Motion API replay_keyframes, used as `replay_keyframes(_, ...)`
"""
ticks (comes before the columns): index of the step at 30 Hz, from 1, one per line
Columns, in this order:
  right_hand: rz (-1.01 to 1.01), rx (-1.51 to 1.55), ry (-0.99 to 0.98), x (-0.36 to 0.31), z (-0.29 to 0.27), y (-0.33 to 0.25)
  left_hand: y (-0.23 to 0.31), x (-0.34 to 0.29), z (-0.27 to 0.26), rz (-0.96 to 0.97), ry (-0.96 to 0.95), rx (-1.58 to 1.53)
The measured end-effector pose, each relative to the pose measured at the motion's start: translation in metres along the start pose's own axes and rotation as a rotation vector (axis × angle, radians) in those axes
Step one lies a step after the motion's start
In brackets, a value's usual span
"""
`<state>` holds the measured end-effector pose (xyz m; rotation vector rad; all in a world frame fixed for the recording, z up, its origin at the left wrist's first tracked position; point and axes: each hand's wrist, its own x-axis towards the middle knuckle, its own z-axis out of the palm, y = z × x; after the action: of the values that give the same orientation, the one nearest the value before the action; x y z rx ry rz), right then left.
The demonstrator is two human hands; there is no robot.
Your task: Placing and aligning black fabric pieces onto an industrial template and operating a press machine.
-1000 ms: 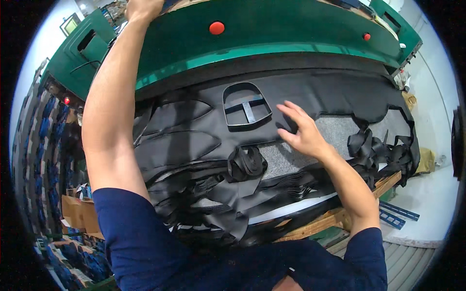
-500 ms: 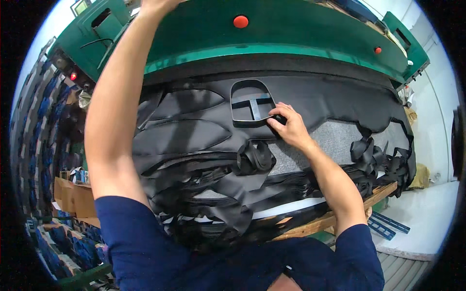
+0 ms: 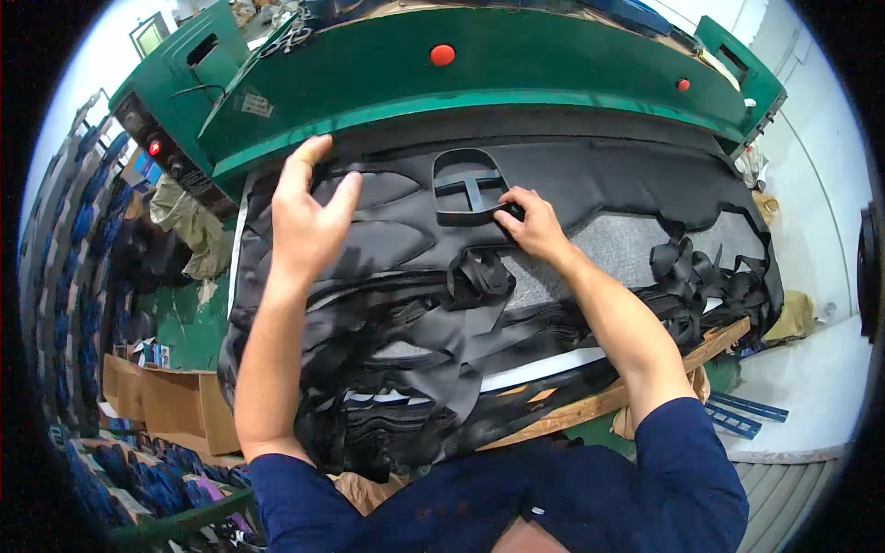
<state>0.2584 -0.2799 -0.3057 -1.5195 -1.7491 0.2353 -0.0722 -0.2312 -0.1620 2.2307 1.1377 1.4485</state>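
A dark cutting die [image 3: 471, 217], rounded at its far end and with a T-shaped brace inside, stands on the black sheet material [image 3: 590, 175]. My right hand [image 3: 535, 221] grips its near right corner between thumb and fingers. To the left, my left hand [image 3: 312, 217] is raised above the sheet with thumb and fingers apart, holding nothing. Beneath and beside it, curved pointed outlines [image 3: 383, 241] are cut in the black material. A curled black offcut [image 3: 480, 278] lies just nearer than the die.
Behind the sheet stretches a green press beam [image 3: 369, 78] with a red button [image 3: 442, 55]. Black scrap strips [image 3: 396, 387] pile along the near side, by a wooden edge board [image 3: 608, 401]. An opened cardboard box [image 3: 184, 405] stands at lower left; blue metal strips [image 3: 737, 415] lie at right.
My left hand has come down and back from the green beam to above the left of the sheet. My right hand stays on the die. The whole view has shifted slightly.
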Motion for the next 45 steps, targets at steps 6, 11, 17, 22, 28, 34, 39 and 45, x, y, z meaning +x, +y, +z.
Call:
replay_keyframes(6,0.032,-0.006,-0.007,0.000,0.000,-0.002,0.016,-0.072,-0.017,-0.073,-0.018,-0.005)
replay_keyframes(11,0.037,-0.016,-0.076,-0.004,-0.008,0.014,0.064,-0.139,-0.015,-0.085,-0.065,0.041)
replay_keyframes(17,-0.049,-0.002,-0.202,0.001,0.000,0.028,0.128,-0.227,0.050,-0.145,-0.243,0.023)
replay_keyframes(22,-0.163,-0.061,-0.067,0.000,0.005,0.026,0.192,-0.262,0.102,-0.082,-0.286,0.023)
replay_keyframes(28,-0.116,-0.076,-0.219,0.004,-0.016,0.025,0.222,-0.311,0.127,-0.084,-0.268,0.134)
replay_keyframes(34,-0.062,0.330,-0.308,-0.058,-0.131,0.022,0.220,-0.329,0.155,-0.060,-0.132,0.283)
replay_keyframes(39,-0.013,0.300,-0.173,-0.247,-0.252,0.052,0.208,-0.324,0.171,-0.040,-0.032,0.425)
replay_keyframes(45,0.143,-0.072,0.128,-0.338,-0.272,0.076,0.208,-0.315,0.173,-0.075,-0.145,0.511)
